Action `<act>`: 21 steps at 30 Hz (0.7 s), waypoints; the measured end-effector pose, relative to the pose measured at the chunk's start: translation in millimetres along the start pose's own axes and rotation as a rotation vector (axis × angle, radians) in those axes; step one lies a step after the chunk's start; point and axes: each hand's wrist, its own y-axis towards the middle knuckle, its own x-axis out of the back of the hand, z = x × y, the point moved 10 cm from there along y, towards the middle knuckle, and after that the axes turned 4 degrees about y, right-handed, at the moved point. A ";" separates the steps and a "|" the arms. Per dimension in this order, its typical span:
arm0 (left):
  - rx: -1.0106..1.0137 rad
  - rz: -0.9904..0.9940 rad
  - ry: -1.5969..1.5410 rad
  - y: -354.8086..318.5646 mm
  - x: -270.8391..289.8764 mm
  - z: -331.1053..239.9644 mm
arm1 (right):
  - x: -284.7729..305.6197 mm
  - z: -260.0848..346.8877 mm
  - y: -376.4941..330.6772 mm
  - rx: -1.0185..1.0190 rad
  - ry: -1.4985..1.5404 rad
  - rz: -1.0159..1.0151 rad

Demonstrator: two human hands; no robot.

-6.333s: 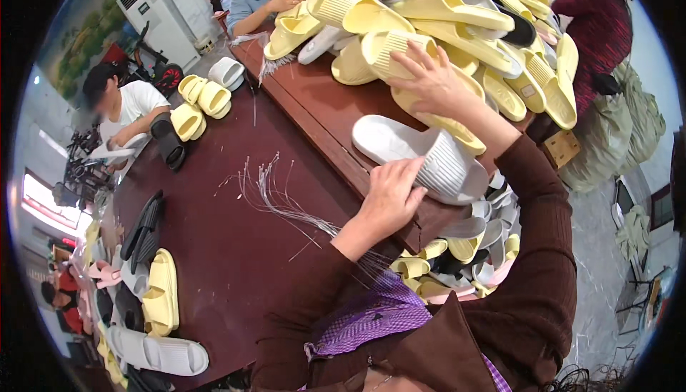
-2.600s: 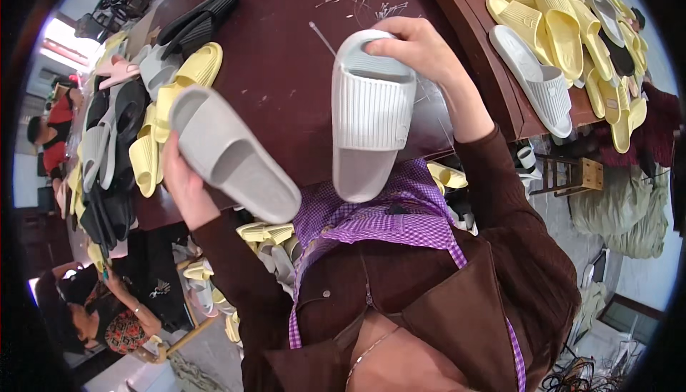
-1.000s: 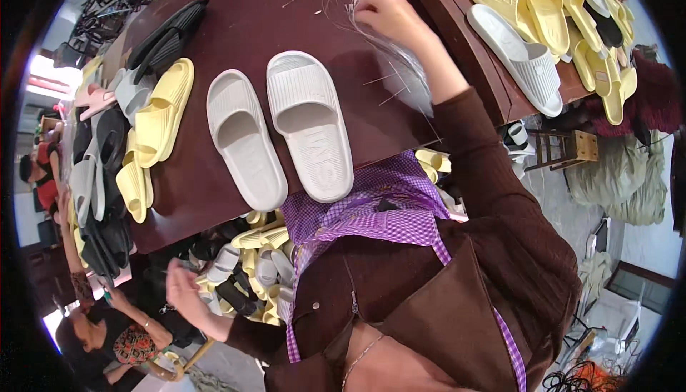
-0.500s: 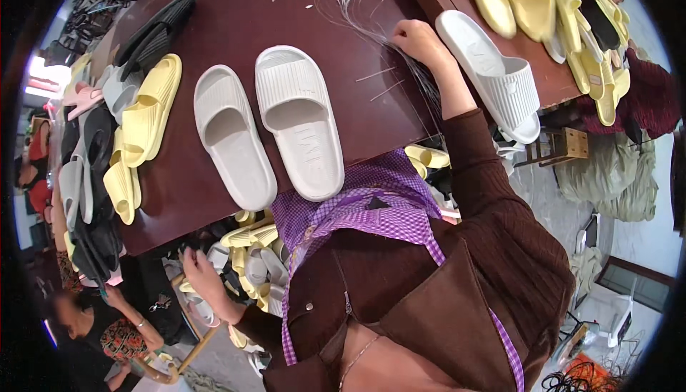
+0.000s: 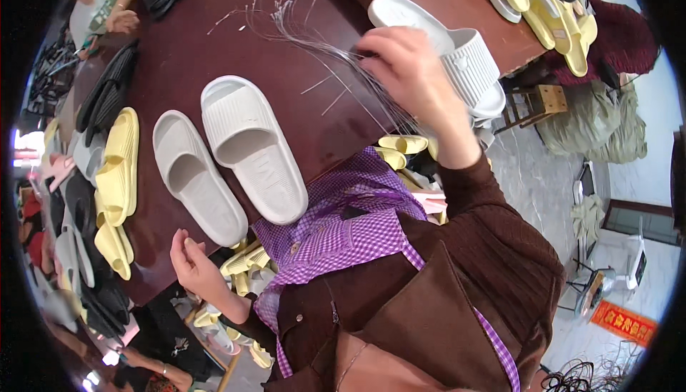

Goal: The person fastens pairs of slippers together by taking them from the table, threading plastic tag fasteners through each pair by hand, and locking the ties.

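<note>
Thin strands pinched by right hand, pale slides nearby

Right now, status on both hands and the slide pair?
Right hand pinching thin clear strands over the table. Left hand empty, at the table edge. Pale slide pair flat, side by side, untouched. Nothing blocking them.

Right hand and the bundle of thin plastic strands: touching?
Touching. Head view shows the right hand pinching the strand bundle on the dark red table.
</note>
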 end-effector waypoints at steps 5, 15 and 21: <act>-0.002 0.034 -0.051 4.9 -11.3 -9.0 | 43.8 -59.3 -32.5 -0.099 -0.487 0.072; -0.035 0.077 -0.130 -2.1 -30.2 -30.1 | 56.9 -74.9 -25.1 -0.064 -0.566 -0.051; -0.053 0.081 -0.129 -9.7 -30.3 -33.6 | -33.8 -51.6 -30.0 -0.324 0.184 0.116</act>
